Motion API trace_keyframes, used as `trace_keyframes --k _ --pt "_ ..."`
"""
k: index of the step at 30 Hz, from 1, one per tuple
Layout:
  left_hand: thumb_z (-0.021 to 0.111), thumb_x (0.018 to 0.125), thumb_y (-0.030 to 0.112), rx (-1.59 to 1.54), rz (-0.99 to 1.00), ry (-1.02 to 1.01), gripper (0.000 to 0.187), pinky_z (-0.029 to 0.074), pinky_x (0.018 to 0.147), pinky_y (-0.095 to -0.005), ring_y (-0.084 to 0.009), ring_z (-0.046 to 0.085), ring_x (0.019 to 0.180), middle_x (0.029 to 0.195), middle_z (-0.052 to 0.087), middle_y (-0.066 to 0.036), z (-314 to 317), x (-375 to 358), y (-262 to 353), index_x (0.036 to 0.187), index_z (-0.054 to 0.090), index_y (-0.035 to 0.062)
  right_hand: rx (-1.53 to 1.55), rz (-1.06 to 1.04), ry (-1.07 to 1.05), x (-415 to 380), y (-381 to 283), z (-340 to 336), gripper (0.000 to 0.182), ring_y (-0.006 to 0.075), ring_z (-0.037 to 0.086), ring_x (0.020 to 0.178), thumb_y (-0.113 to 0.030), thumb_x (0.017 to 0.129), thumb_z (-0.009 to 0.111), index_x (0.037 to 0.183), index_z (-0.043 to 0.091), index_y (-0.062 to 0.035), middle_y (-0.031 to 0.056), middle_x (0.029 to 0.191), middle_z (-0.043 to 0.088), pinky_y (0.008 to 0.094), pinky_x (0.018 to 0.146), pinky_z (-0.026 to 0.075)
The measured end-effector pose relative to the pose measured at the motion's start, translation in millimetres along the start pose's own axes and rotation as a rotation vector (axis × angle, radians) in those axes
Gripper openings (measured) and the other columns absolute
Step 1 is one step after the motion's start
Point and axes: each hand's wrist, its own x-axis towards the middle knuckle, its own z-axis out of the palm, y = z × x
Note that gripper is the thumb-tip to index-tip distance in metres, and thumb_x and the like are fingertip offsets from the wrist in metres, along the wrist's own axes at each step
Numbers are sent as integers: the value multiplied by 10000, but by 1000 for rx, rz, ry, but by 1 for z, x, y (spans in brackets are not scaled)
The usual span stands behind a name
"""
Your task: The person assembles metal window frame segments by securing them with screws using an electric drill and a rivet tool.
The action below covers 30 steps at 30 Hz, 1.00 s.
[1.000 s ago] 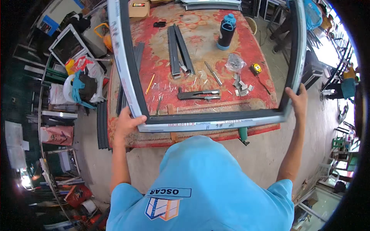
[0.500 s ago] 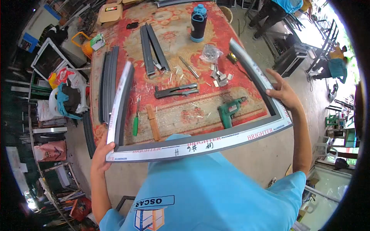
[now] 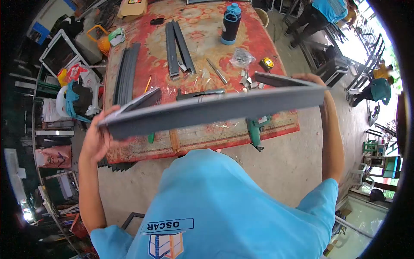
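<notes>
A three-sided grey aluminium frame [image 3: 215,108] is held up over the table's near edge, its long dark side facing me and two short arms pointing away. My left hand [image 3: 98,137] is closed around its left corner. At the right corner my right hand [image 3: 311,79] grips it, the fingers partly hidden behind the profile. Below the frame are a green power drill [image 3: 255,131] and a wooden strip [image 3: 174,140], both partly covered. A hand riveter [image 3: 200,93] shows just beyond the long side, near a metal rod [image 3: 217,71].
The red patterned table [image 3: 198,39] also carries dark metal profiles [image 3: 126,73], a blue-lidded bottle [image 3: 231,26], a tape measure [image 3: 266,64] and a plastic bag of small parts [image 3: 242,58]. Crowded shelving stands left. Co-workers [image 3: 321,17] are at the far right.
The frame has tipped, so its dark outer side now faces me instead of the printed white face. Its long side has risen in view; my left hand moved up and outward, my right hand upward.
</notes>
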Motion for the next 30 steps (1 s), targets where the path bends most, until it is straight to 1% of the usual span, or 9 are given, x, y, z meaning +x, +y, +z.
trace_keyframes --k 2,8,11,13,15,17,20,24,30 --pt "359 985 589 48 -13 -100 676 632 714 -491 -380 702 930 1207 628 -216 -13 22 14 1421 412 75 436 35 111 26 -1 -7 297 227 689 922 -238 958 561 1128 659 -16 129 1086 701 325 819 566" --pt "338 941 706 90 69 -71 813 615 734 -475 -361 708 834 1075 664 -217 -19 76 58 1451 361 74 541 -105 326 63 -43 -20 271 141 620 625 -342 966 564 1003 641 -85 24 871 686 283 477 512" --pt "323 901 779 112 123 -111 962 546 870 -505 -372 680 933 1086 648 -253 -30 110 72 1543 167 80 421 -171 265 62 -74 -25 384 221 608 918 -432 965 559 1111 636 -86 96 1042 678 383 790 517" --pt "319 889 800 151 174 -100 971 506 932 -520 -380 655 991 1099 637 -255 -27 119 79 1540 176 94 306 -235 485 57 -93 -38 404 237 602 938 -447 945 587 1114 637 -83 94 961 651 367 786 502" --pt "313 892 798 156 203 -116 953 505 934 -514 -373 651 975 1091 630 -246 -28 137 87 1531 209 97 213 -668 621 100 -91 -151 326 195 612 891 -352 977 558 1091 659 -63 55 905 629 376 762 509" --pt "300 908 781 135 221 -168 958 524 913 -491 -353 663 933 1095 614 -256 -37 160 94 1545 162 80 -121 -954 916 59 -160 -49 303 203 631 966 -264 1009 510 1170 661 -57 78 1052 667 358 812 498" --pt "295 938 741 192 256 -206 933 538 903 -471 -317 675 904 1076 603 -239 -40 185 106 1540 150 42 -906 -1234 701 72 -212 75 507 282 510 1296 -423 1023 470 1340 576 -43 146 1334 593 386 1102 364" --pt "276 953 724 163 282 -109 891 545 895 -460 -310 675 917 1072 608 -214 -36 193 108 1514 225 33 -1163 -1017 645 120 -226 178 561 309 456 1347 -477 1028 422 1408 517 -75 176 1419 510 386 1133 325" --pt "281 958 717 438 389 26 839 560 813 -360 -253 695 919 1106 666 -196 -111 187 86 1421 438 35 -1134 -943 521 185 -216 176 478 312 559 1234 -379 1027 449 1319 581 -25 196 1305 598 366 1062 387"
